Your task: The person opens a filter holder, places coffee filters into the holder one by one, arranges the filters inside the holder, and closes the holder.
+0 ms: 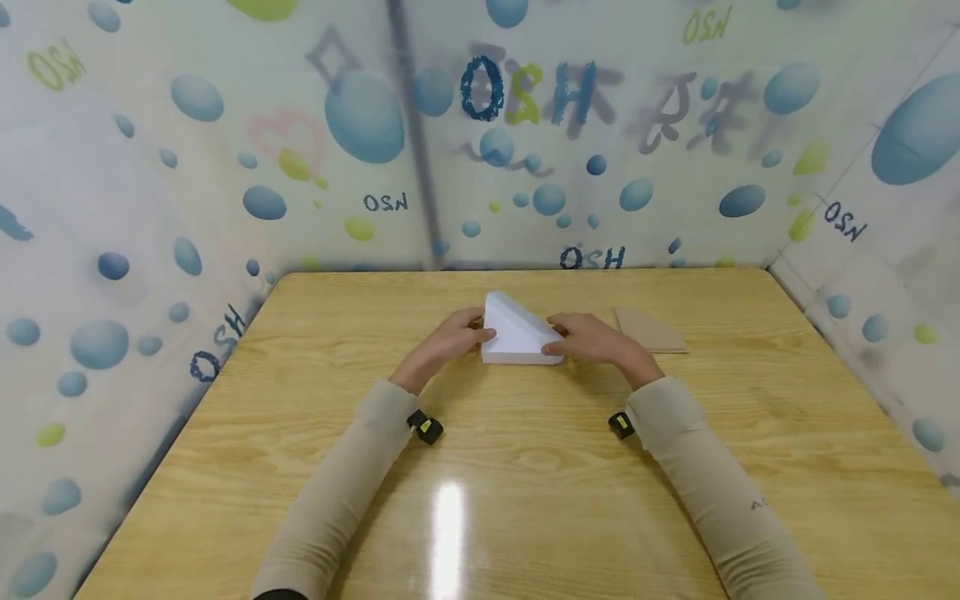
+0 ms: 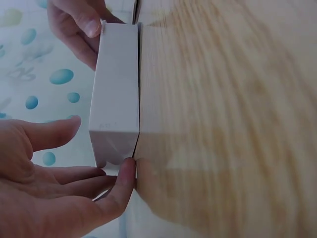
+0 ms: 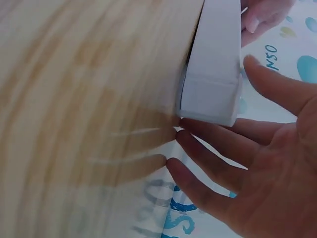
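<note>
A white triangular box [image 1: 517, 333] with a low front wall [image 2: 116, 79] rests on the table between both hands. At its left end is my left hand [image 1: 456, 332], its fingertips touching the box low down. In the left wrist view the thumb of that hand stands a little apart from the box. My right hand [image 1: 587, 337] is at the opposite end, with fingers [image 3: 213, 134] reaching the box's bottom corner. Its thumb is raised beside the upper edge in the right wrist view. Fingers on both hands are loosely extended.
A flat brown cardboard piece [image 1: 648, 331] with a curved edge lies behind the right hand and wrist. The wood-grain table [image 1: 525, 483] meets patterned walls [image 1: 495, 192] at the back and sides.
</note>
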`<state>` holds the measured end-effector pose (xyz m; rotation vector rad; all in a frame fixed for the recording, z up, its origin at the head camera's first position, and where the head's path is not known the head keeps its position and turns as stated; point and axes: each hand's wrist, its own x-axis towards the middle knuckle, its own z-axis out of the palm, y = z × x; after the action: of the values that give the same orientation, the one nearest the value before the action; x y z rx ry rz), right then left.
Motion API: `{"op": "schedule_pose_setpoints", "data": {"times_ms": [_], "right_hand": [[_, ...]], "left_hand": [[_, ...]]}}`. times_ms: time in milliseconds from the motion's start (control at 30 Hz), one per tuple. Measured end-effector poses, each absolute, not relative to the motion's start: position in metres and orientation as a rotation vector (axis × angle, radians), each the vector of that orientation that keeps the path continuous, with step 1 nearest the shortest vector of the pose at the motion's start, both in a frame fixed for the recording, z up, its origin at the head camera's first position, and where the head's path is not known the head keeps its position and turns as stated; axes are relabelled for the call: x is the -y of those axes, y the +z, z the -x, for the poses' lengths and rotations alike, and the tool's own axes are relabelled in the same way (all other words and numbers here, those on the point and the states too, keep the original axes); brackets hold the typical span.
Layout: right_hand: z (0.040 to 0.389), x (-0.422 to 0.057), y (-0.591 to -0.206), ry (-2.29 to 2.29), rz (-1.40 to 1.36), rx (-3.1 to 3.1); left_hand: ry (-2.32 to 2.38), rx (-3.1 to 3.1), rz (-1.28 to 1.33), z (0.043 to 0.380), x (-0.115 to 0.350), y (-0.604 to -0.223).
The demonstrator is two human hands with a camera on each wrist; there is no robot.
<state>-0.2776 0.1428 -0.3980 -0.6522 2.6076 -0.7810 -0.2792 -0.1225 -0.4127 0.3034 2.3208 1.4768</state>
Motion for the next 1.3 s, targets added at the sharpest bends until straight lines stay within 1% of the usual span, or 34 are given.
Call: {"op": "schedule_pose_setpoints", "data": {"times_ms": [167, 467, 733, 1033, 1300], "right_hand": [[0.275, -0.142, -0.396, -0.736, 0.675, -2.625], [0.276, -0.139, -0.394, -0.778, 0.691, -2.653], [0.275, -0.138, -0.395, -0.753, 0.682, -2.701], [0.276, -0.132, -0.396, -0.730, 0.589, -2.724], [0.274, -0.132, -0.396, -0.790, 0.553, -2.718]], "left_hand": [[1.424, -2.329, -0.309, 0.280, 0.121, -0.410], [1.477, -2.274, -0.333, 0.284, 0.121, -0.414], [1.547, -2.250, -0.240, 0.282, 0.117, -0.412], [1.637, -2.311, -0.129, 0.279, 0.116, -0.411], [1.660, -2.342, -0.111, 0.281, 0.115, -0.411]]}}
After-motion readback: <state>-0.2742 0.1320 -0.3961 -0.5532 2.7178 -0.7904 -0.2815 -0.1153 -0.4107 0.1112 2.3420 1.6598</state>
